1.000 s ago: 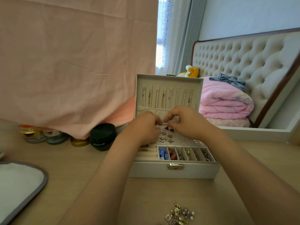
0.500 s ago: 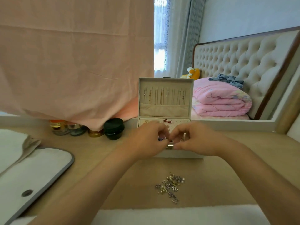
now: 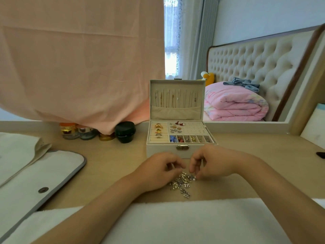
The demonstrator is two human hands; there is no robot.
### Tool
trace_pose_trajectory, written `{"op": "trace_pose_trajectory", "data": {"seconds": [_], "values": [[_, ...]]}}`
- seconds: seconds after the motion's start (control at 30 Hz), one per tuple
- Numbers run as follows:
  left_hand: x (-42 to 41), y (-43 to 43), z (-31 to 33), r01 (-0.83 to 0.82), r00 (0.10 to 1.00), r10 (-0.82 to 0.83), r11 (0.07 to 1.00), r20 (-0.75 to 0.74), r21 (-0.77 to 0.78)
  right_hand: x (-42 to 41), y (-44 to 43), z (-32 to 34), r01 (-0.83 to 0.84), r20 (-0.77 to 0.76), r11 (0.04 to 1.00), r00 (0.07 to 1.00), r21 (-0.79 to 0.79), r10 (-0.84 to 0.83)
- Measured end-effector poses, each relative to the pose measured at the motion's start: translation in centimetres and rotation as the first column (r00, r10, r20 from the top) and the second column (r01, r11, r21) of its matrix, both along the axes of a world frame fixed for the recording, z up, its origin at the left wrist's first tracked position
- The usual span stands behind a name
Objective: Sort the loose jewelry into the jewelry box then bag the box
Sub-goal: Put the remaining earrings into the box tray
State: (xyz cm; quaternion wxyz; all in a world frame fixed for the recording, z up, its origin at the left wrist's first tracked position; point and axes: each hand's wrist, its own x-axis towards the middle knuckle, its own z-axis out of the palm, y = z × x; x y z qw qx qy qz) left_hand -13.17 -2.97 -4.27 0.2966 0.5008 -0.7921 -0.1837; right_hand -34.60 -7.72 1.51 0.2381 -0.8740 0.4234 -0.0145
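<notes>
A white jewelry box [image 3: 158, 151] stands open on the wooden table, its lid upright with several chains hanging inside. Rings, studs and small pieces fill its tray. In front of it lies a pile of loose silver jewelry [image 3: 182, 183]. My left hand [image 3: 156, 172] rests at the pile's left edge with fingers curled. My right hand [image 3: 211, 162] is at the pile's far right edge, fingertips pinching down on the pieces; whether either hand holds one is unclear. A white bag with grey trim [image 3: 35, 176] lies at the left.
Several small jars, one a black-lidded jar [image 3: 125, 132], stand left of the box under a hanging pink cloth [image 3: 79, 67]. A white cloth [image 3: 175, 221] covers the table's near edge. A mirror behind shows a bed. A dark object [image 3: 321, 154] lies at the far right.
Both hands have drawn back from the box's tray toward me and come down onto the loose pile. The camera has tilted down and back, so the box looks farther off.
</notes>
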Motion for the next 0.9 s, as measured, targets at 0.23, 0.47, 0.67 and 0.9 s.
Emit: {"op": "trace_pose_trajectory", "data": {"seconds": [0.23,0.47,0.67,0.9], "values": [[0.1,0.0,-0.2,0.026,0.999,-0.027,1.0,0.04,0.006,0.2,-0.4,-1.1,0.031,-0.031,0.999,0.999,-0.004,-0.031],[-0.4,0.3,-0.2,-0.024,0.999,0.023,0.999,-0.028,-0.03,0.1,-0.8,-1.3,0.042,0.116,0.999,0.992,0.006,-0.042],[-0.6,0.5,0.1,-0.043,0.984,0.043,0.999,-0.171,0.003,0.6,-0.5,-1.4,0.044,0.338,0.992,0.937,0.12,-0.083],[-0.8,-0.4,0.1,-0.129,0.916,0.123,0.992,-0.381,0.01,1.3,-0.4,-1.5,0.105,0.519,0.969,0.829,0.223,-0.209]]}}
